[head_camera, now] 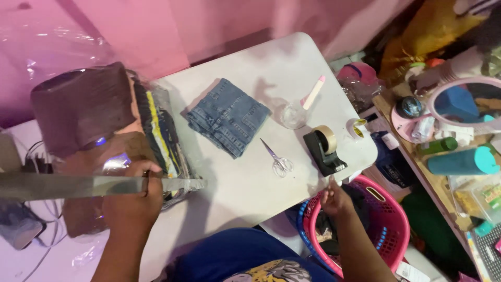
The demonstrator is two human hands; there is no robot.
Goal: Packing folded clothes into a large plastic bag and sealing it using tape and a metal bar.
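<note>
The left hand rests on top of a clear plastic bag stuffed with folded clothes, at the near left of the white counter. Its fingers are curled down onto the bag's sealed top edge, a flat shiny strip that runs left across the view, and they grip that edge. Inside the bag, brown fabric lies on the left and a stack of dark and yellow folded pieces stands on edge at the right side.

The right hand is at the near right edge of the counter, above a pink laundry basket that sits on the floor below. Its fingers are pinched together around something small and pale; what it is cannot be made out.

On the counter, a folded pair of denim shorts lies near the middle, just right of the bag. A pair of scissors lies nearer, between the shorts and a black tape dispenser. Farther off are a clear roll of tape and a pink and white marker, touching each other.
</note>
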